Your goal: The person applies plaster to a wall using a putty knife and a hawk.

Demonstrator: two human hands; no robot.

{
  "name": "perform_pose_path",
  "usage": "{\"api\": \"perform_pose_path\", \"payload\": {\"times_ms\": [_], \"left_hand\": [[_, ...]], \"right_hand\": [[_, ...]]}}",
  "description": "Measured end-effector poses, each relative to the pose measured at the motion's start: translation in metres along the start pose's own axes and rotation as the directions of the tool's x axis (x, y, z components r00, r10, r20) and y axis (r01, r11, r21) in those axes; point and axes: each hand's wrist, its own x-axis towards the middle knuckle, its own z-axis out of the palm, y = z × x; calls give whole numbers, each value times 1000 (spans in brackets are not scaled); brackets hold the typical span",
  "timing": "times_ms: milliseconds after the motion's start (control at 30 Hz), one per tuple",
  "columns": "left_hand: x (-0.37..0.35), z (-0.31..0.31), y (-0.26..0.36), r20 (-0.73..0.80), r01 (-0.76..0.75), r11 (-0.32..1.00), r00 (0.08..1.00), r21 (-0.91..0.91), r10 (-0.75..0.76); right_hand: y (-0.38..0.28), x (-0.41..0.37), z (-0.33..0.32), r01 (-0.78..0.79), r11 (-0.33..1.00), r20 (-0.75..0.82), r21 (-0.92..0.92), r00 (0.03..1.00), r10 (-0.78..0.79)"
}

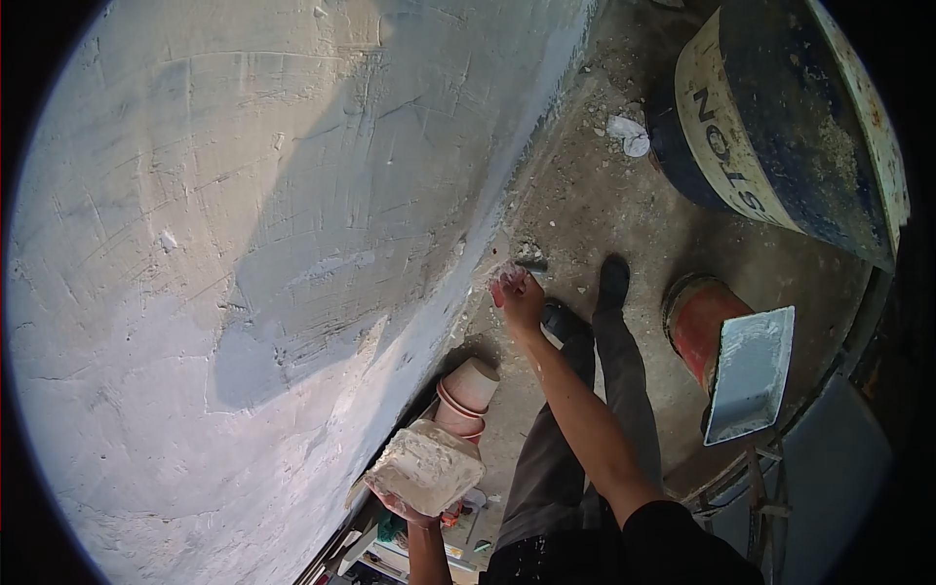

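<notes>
My left hand (pixel 402 504) grips the lower edge of a plaster-caked rectangular pan (pixel 427 466) near the foot of the wall. Its pale surface is thickly crusted. In front of my legs, my right hand (pixel 524 300) is closed round a small reddish, plaster-smeared thing (pixel 503 283); its kind cannot be made out. That hand is close to the base of the wall (pixel 292 224), which is coated in streaky white and grey plaster. Stacked reddish buckets (pixel 468 390) stand beside the wall, just beyond the pan.
A large dark barrel (pixel 780 117) with a lettered cream band stands at upper right. Nearer is a red bucket (pixel 702 331) overlapped by a pale rectangular tray (pixel 751 375). A white lump (pixel 629 136) and debris lie on the concrete floor (pixel 624 214). A wooden frame (pixel 765 507) is at lower right.
</notes>
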Motion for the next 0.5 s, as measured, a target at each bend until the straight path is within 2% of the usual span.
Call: {"api": "perform_pose_path", "payload": {"times_ms": [67,167,300,400,500], "left_hand": [[2,-14,-3,-16,-51,997,999,51,51],[4,-30,-7,1,-111,988,994,112,112],[2,-19,-5,17,-61,994,998,96,59],[-2,-6,-3,-49,-25,996,998,88,29],[-3,3,-4,-83,0,996,997,92,8]], "right_hand": [[8,22,9,-43,998,-13,41,999,44],[6,38,25,-38,993,111,112,994,26],[-30,25,33,-114,965,165,235,983,76],[-46,19,31,-200,910,191,364,972,137],[-62,17,33,-293,865,233,407,949,212]]}}
